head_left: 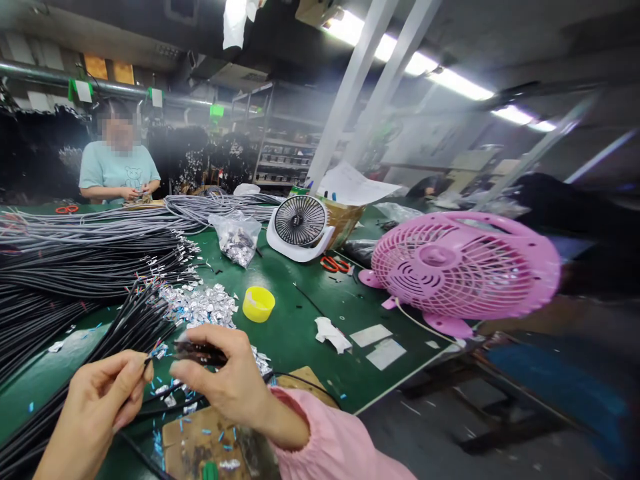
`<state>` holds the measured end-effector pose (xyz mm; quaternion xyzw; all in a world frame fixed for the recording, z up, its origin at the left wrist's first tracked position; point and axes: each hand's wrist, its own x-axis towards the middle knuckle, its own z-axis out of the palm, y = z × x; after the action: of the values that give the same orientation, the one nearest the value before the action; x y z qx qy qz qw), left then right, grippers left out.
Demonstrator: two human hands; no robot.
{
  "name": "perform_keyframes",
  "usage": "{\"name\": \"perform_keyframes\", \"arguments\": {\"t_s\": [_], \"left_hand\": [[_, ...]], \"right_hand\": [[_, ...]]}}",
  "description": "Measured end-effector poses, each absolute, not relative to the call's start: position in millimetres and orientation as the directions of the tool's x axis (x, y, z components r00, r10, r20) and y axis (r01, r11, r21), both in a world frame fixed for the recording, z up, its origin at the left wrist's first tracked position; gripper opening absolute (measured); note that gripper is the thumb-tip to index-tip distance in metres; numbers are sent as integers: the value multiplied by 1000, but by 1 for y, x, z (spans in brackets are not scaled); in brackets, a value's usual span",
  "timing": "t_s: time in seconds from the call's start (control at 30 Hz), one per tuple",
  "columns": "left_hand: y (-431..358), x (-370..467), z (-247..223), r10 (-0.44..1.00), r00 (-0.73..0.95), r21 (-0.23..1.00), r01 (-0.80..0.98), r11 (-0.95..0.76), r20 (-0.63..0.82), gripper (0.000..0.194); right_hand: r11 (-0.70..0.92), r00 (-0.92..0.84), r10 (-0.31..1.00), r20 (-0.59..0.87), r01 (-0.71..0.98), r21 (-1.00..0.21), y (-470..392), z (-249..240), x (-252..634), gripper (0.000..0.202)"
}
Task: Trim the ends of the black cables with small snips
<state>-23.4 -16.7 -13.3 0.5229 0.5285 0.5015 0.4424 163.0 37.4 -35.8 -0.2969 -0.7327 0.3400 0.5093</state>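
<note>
My left hand [107, 393] pinches the end of a black cable, whose thin coloured wires [159, 348] stick out toward the right. Close beside them, my right hand [225, 367] is curled round a dark tool [200, 353], blurred, so its exact shape cannot be made out. Below both hands lies a wooden block [200, 440] strewn with small blue bits and a green piece [210, 471]. Bundles of black cables [75, 287] stretch across the left of the green table [295, 333]. A heap of silvery foil scraps [205, 303] lies just beyond my hands.
A yellow ring-shaped container [259, 304], a plastic bag [237, 240], a small white fan [300, 223] and orange-handled scissors [335, 265] stand or lie farther back. The large pink fan [460, 267] is at the right edge. Across the table sits a person [119, 167].
</note>
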Motion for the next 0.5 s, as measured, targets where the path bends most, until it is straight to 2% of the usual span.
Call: {"name": "perform_keyframes", "arguments": {"t_s": [0.1, 0.23, 0.3, 0.33, 0.4, 0.5], "left_hand": [[-19, -22, -20, 992, -112, 984, 178, -30, 51, 58], [-23, -18, -21, 973, -173, 948, 305, -93, 151, 50], [-22, -16, -14, 981, -115, 933, 344, -110, 158, 52], [-21, -15, -10, 989, -58, 930, 351, -110, 139, 56], [-18, -11, 0, 994, 73, 939, 328, -99, 80, 67], [-15, -2, 7, 983, 185, 978, 202, -43, 5, 75]], "right_hand": [[620, -329, 755, 568, 73, -781, 38, -36, 161, 29], [744, -495, 598, 630, 50, -667, 42, -33, 163, 6], [762, -568, 546, 617, 29, -647, 44, -31, 166, 5], [740, -582, 545, 604, -5, -673, 44, -30, 167, 4], [647, -594, 575, 562, -90, -757, 45, -30, 166, 18], [386, -629, 660, 410, -185, -904, 45, -30, 161, 40]]}}
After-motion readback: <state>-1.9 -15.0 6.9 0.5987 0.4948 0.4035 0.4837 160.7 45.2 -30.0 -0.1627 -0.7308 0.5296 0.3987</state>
